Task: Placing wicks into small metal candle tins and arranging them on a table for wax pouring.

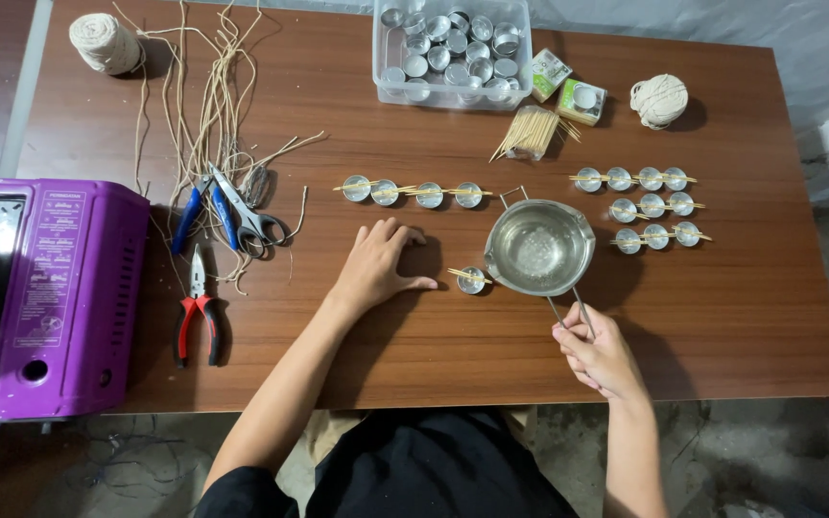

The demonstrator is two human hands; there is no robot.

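My right hand (599,357) grips the wire handle of a small metal pouring pot (539,247) that holds clear liquid and stands on the brown table (722,317). Just left of the pot sits one small metal cup (471,280) with sticks laid across it. My left hand (376,266) rests flat on the table, fingers spread, a little left of that cup and holding nothing. A row of several small cups with sticks (413,193) lies above my left hand. Three more rows of such cups (652,207) lie right of the pot.
A clear plastic box (453,53) of empty metal cups stands at the back. Beside it are a bundle of toothpicks (532,132), two small boxes (568,88) and twine balls (659,100) (105,42). Cut strings, scissors (242,213) and pliers (198,312) lie left, by a purple portable stove (45,297).
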